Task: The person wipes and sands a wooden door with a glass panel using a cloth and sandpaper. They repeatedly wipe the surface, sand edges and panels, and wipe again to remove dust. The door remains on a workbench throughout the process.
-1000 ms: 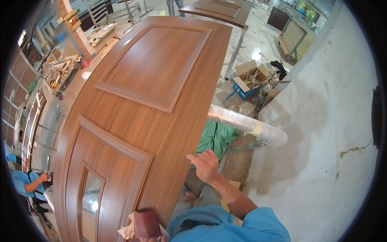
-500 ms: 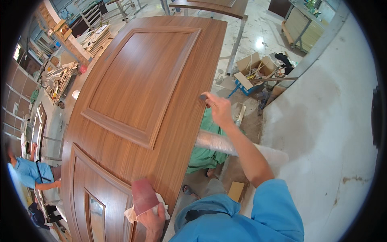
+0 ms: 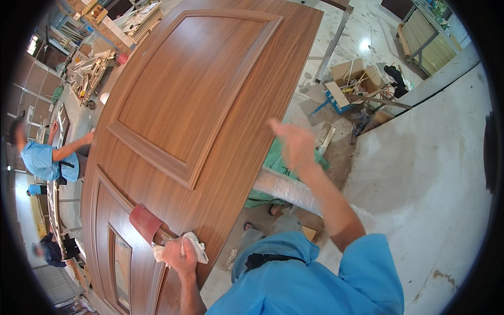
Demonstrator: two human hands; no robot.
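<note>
A large brown wood-grain door (image 3: 236, 152) with raised panel mouldings lies flat before me. My left hand (image 3: 179, 256) is closed on a crumpled white cloth (image 3: 197, 248) and a flat dark-red rectangular piece (image 3: 145, 223), whose exact kind I cannot make out. The red piece points up and left, over the moulding (image 3: 123, 197) of the lower panel. At the door's right edge, my right hand (image 3: 296, 144) is blurred by motion. Its fingers look curled together near the surface; whatever they hold, if anything, does not show.
Beyond the right edge lie a plastic-wrapped roll (image 3: 286, 190) and green sheeting (image 3: 273, 157). An open cardboard box (image 3: 357, 79) of scraps stands farther right, beside a pale wall (image 3: 420, 173). A co-worker in a blue shirt (image 3: 42, 160) stands at the left; another person (image 3: 52, 249) is lower down.
My left hand has moved up and left with the cloth and red piece, which now tilts left. My right hand has shifted right and slightly down in view; the small dark thing at its fingertips no longer shows.
</note>
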